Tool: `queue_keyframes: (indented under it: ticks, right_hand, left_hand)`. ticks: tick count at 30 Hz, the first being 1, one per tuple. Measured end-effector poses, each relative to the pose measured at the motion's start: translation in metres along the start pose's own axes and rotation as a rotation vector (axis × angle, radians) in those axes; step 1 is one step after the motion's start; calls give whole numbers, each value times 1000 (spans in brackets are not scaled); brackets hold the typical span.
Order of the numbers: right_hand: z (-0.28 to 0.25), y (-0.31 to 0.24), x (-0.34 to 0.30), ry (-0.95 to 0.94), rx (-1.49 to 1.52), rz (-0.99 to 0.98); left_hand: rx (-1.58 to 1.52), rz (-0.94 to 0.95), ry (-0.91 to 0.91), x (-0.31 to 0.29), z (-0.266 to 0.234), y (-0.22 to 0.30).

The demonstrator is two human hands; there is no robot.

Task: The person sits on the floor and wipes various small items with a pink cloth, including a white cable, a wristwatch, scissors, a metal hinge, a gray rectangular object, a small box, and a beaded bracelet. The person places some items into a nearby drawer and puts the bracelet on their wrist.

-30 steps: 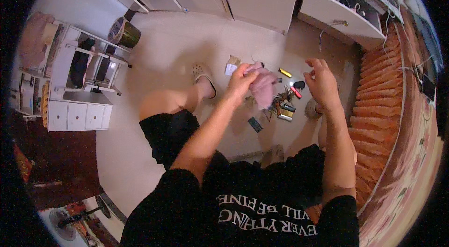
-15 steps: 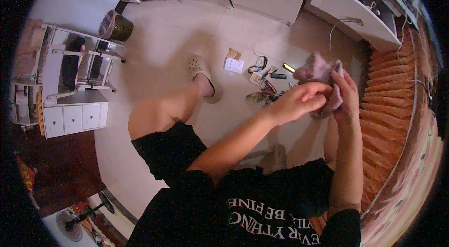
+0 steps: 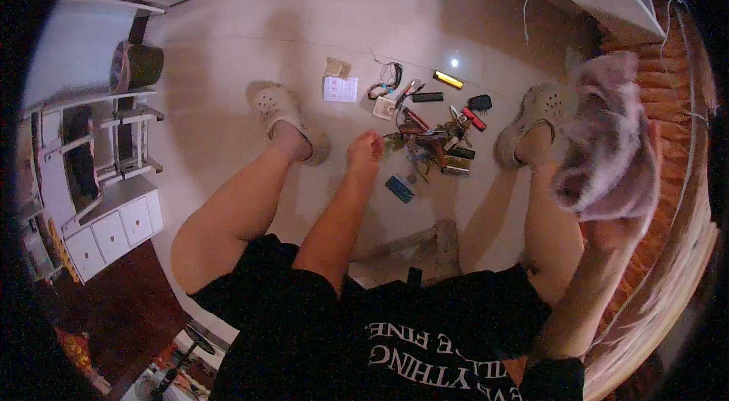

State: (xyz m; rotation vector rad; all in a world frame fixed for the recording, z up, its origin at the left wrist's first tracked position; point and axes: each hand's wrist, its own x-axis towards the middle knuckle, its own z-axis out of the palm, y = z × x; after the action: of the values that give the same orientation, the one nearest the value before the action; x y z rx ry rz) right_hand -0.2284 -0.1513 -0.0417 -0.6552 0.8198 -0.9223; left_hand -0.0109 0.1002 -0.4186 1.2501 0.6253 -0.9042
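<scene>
A pinkish-grey cloth, smeared by motion, is raised at the right. My right hand is closed on its lower end, the fingers mostly hidden behind the fabric. My left hand is low over the floor with curled fingers; anything inside them cannot be made out. Just right of it lies a heap of small items, with dark, metal and brownish pieces mixed together. Around the heap are a red tool-like object, a black brush, a yellow bar-shaped item, a black slim case and a blue card-like piece.
A white paper, a dark cable and a pale square piece lie beyond my left hand. My clog-shod feet flank the heap. An orange pleated skirt borders the right; a waste bin and small white drawers stand left.
My left hand has left the cloth and come down left beside the heap. My right hand has carried the cloth rightward. The view has shifted, showing more of the heap and my right foot.
</scene>
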Motion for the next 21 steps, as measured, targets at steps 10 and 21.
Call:
queue_keyframes:
  ticks: [10, 21]
  right_hand:
    - [-7, -15, -15, -72, -26, -250]
    - [22, -9, -20, -189, 131, -151]
  left_hand:
    - [1636, 1122, 199, 47, 108, 34]
    - [1317, 1023, 47, 72, 112, 84]
